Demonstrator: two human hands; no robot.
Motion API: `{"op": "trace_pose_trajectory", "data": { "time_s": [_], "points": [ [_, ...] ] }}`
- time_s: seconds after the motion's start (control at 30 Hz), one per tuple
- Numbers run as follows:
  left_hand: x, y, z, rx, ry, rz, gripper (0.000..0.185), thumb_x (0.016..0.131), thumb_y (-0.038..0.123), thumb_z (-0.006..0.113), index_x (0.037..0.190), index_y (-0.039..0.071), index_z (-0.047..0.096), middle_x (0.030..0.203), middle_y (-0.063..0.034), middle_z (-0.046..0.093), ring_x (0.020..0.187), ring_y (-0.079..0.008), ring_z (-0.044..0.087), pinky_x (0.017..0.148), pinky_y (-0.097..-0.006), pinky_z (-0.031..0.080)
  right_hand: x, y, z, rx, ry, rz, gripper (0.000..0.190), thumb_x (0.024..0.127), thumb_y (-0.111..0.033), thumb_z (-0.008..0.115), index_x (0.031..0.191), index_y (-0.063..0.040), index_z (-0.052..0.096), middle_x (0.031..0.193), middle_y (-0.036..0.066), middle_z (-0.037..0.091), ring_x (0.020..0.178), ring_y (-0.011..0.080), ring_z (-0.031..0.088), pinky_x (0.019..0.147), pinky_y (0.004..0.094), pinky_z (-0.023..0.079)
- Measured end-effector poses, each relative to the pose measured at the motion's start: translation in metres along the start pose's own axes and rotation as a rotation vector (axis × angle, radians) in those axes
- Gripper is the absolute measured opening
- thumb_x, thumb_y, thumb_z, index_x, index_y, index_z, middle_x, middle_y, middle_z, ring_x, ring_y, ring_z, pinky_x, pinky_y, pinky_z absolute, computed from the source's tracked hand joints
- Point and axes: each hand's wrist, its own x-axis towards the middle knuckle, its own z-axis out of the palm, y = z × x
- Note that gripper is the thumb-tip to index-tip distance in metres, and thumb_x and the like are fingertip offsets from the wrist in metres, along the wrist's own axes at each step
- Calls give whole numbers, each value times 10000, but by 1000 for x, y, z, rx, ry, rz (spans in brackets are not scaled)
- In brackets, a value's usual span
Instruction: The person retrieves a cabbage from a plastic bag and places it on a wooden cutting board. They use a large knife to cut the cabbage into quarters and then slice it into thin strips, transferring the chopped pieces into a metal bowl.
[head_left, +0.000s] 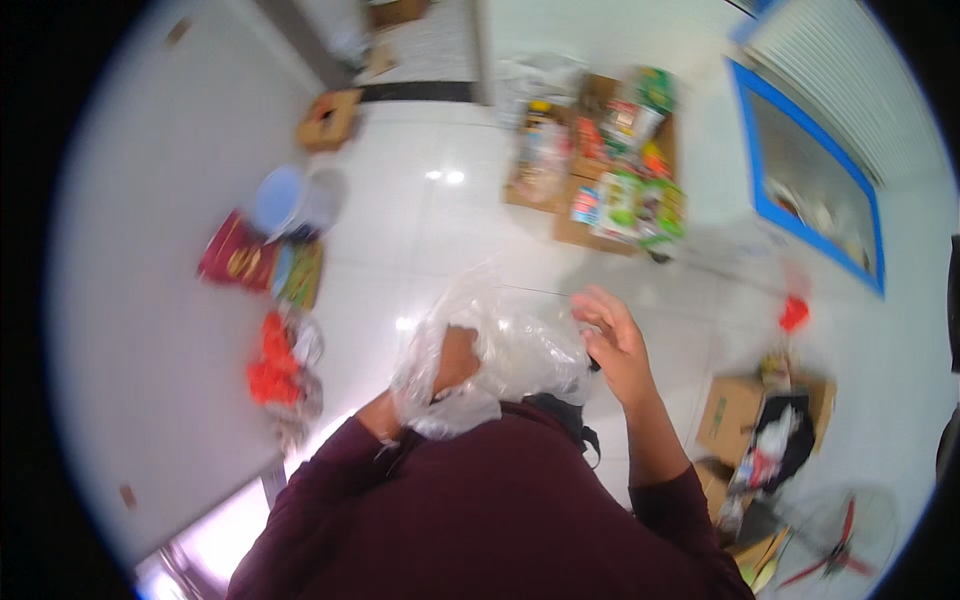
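Observation:
A clear plastic bag (525, 352) spreads in front of my dark maroon top, crumpled and partly see-through. My left hand (456, 358) is wrapped in its folds and grips the film, with the fingertips hidden by it. To the right of the bag is my right hand (616, 345), its fingers bent and apart, nothing visible between them. Its fingertips are close to the bag's edge; whether they touch is unclear because of blur.
Cardboard boxes (534, 199) with bottles and colourful packets stand ahead on the tiled floor. Along the left wall are a bucket (281, 202), a maroon sack (236, 255), red plastic bags (274, 367) and a small carton (328, 120). Right are more cartons (731, 420) and a fan (836, 555).

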Motion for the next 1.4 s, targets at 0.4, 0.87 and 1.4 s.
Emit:
{"op": "trace_pose_trajectory", "data": {
  "time_s": [0.4, 0.87, 1.4],
  "points": [
    [-34, -140, -155, -1339, 491, 813, 436, 935, 152, 750, 1343, 20, 675, 1269, -163, 719, 1183, -254, 654, 1034, -375, 513, 202, 58, 164, 603, -197, 530, 842, 859, -167, 802, 1584, -3, 406, 1525, 173, 516, 1374, 338, 539, 1102, 468, 498],
    [161, -302, -355, -2082, 405, 296, 542, 930, 233, 811, 1392, 52, 592, 1174, -111, 706, 1074, -229, 701, 948, -402, 581, 534, -190, 305, -288, -710, -168, 580, 831, 11, 752, 1382, 9, 573, 1250, 143, 671, 1210, 232, 631, 1073, 386, 485],
    [461, -471, -698, -1444, 707, 238, 340, 898, 34, 710, 1218, 47, 595, 1098, -74, 668, 1066, -209, 674, 892, -368, 548, 943, -348, 369, 273, -384, 279, 732, 902, -84, 807, 1554, -62, 474, 1362, 103, 642, 1179, 214, 661, 991, 364, 576]
  ]
}}
